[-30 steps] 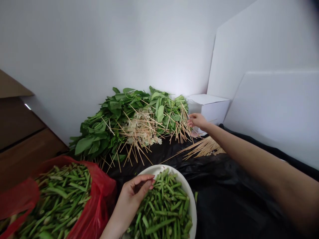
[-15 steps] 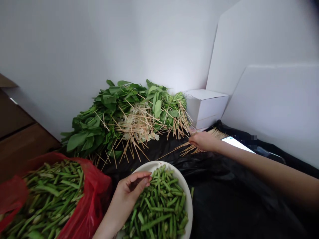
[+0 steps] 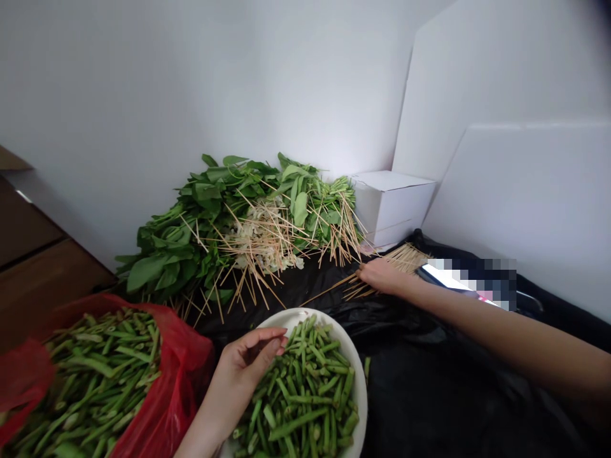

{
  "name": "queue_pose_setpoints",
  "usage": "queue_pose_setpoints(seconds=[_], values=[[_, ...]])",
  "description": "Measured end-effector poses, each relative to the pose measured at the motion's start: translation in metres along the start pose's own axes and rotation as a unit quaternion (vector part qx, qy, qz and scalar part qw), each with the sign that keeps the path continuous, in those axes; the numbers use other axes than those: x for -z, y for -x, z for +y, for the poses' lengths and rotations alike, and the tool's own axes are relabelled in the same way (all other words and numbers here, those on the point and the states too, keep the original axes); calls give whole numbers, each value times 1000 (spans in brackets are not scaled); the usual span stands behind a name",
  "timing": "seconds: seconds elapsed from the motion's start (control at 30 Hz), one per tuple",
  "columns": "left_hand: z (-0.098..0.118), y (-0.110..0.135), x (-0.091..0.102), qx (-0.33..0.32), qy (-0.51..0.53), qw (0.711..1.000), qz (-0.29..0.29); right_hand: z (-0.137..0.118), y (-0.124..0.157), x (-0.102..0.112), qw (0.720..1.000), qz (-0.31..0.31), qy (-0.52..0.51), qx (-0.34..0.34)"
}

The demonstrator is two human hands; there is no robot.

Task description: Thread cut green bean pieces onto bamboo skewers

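My left hand (image 3: 243,366) hangs over the left side of a white bowl (image 3: 359,375), its thumb and fingertips drawn together; whatever may be between them is hidden. Cut green stem pieces (image 3: 310,388), looking like beans, fill the bowl. Farther right, my right hand (image 3: 379,275) reaches to a pile of bamboo skewers (image 3: 405,254), fingers closed at a thin skewer; the hand covers part of the pile. Left of the bowl, a red plastic bag (image 3: 184,346) stands open, full of more cut green pieces (image 3: 109,356).
Against the white wall lie leafy greens (image 3: 162,254) and pale vegetable pieces (image 3: 265,222) on skewers. A white box (image 3: 396,203) stands right of them. Black plastic sheeting (image 3: 429,381) covers the surface. A phone (image 3: 443,280), partly blurred, lies beyond my right forearm. Cardboard (image 3: 42,267) is at left.
My right hand has shifted slightly left and down at the skewer pile. My left hand keeps nearly the same pose over the bowl. More of the phone shows, with its screen changed.
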State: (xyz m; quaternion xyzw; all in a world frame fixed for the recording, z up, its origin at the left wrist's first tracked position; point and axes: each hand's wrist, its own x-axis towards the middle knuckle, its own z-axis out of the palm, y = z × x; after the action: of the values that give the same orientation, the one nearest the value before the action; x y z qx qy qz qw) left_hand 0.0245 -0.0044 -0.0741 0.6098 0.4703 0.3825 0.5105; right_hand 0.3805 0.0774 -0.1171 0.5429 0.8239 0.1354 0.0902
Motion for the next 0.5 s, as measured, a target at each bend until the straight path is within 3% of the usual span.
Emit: queue_pose_setpoints(seconds=[0.23,0.5], values=[[2,4,0,-4,1,1000,5,5,20,5,999,25,8,24],[6,3,0,-4,9,1000,11,12,20,-7,999,23,16,22]])
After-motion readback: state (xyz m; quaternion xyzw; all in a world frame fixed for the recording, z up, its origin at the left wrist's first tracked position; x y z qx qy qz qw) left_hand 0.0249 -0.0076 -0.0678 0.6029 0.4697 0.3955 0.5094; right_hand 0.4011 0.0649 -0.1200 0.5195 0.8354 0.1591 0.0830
